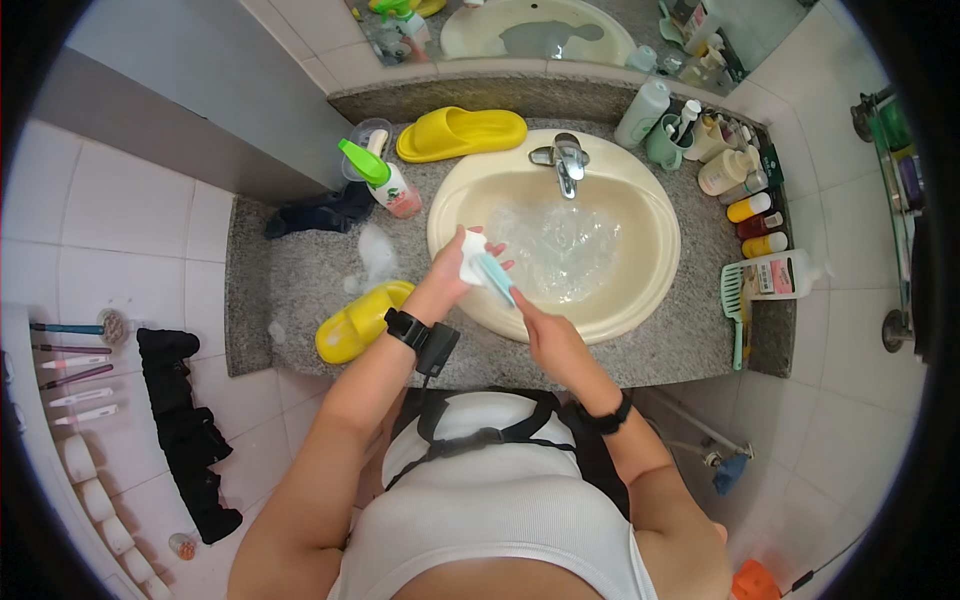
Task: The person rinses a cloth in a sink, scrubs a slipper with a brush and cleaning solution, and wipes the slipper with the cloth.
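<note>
Over the left side of the cream sink, my left hand holds a smooth white piece that looks like a bar of soap, its fingers partly curled round it. My right hand grips a slim light-blue brush, with the index finger stretched along it. The brush touches or overlaps the white piece; its bristles cannot be made out. Beside my left wrist lies a yellow slipper on the grey stone counter. Another yellow slipper rests behind the sink. Water, rippled and bubbly, stands in the basin under the chrome faucet.
White foam lies left of the sink, near a green-topped spray bottle and a dark cloth. Several bottles and a green cup line the right side. A mint slotted scoop lies at the right edge.
</note>
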